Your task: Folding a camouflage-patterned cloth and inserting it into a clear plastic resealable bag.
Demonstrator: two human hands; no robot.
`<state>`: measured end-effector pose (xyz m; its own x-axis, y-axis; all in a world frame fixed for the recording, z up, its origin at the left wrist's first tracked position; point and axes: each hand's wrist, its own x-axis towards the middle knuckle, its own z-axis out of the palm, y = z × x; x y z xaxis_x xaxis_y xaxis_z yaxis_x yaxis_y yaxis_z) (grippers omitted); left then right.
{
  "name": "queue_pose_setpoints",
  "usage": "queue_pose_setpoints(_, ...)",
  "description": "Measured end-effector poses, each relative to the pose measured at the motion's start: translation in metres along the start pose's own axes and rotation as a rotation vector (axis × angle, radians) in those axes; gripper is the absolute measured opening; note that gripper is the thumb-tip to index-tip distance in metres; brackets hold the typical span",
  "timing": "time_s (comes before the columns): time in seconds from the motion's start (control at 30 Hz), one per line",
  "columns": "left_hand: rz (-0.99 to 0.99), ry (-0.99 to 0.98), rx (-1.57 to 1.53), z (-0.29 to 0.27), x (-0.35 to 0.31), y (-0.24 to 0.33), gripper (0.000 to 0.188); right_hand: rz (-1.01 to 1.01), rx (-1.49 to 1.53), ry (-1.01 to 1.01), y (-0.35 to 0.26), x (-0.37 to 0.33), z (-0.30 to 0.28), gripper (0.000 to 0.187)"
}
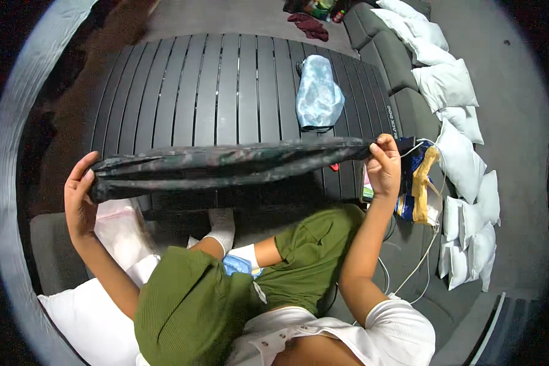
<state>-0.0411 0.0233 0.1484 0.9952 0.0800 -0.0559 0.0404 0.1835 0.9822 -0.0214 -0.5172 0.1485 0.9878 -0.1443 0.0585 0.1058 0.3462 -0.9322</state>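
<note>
A long, dark piece of cloth (238, 163) with a faint mottled pattern is stretched sideways in front of me, above the near edge of the slatted table (186, 91). My left hand (80, 198) pinches its wider left end between thumb and fingers. At the narrower right end, my right hand (384, 166) grips a corner with the fingertips. The cloth hangs in lengthwise folds and hides part of the table behind it. Farther back on the table lies a light blue, cloudy-patterned folded bundle (320, 94), touched by neither hand.
Grey sofa seats (393, 58) run along the right, lined with several white pillows (445, 85). Beside my right forearm are a blue and yellow bag (424, 189) and a white cable (422, 259). A clear plastic bag (125, 229) sits near my left forearm. Dark red cloth (309, 27) lies beyond the table.
</note>
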Motion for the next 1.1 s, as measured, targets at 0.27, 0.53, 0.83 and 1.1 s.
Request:
queue_pose_setpoints(0.27,-0.075,0.169,0.042,0.01,0.026,-0.003,0.03,-0.038,-0.174,0.134,0.025,0.042,0.012,0.015)
queue_pose_setpoints(0.53,-0.42,0.001,0.16,-0.004,0.101,-0.136,0.031,0.404,-0.481,0.063,0.155,0.095,-0.031,0.021)
queue_pose_setpoints(0.83,-0.465,-0.066,0.355,0.006,0.092,-0.125,0.032,0.486,-0.797,-0.111,0.118,0.094,-0.017,0.036)
queue_pose_setpoints(1.1,-0.441,-0.069,0.344,0.0,0.096,-0.139,0.027,0.455,-0.774,-0.207,0.123,0.091,-0.033,0.047)
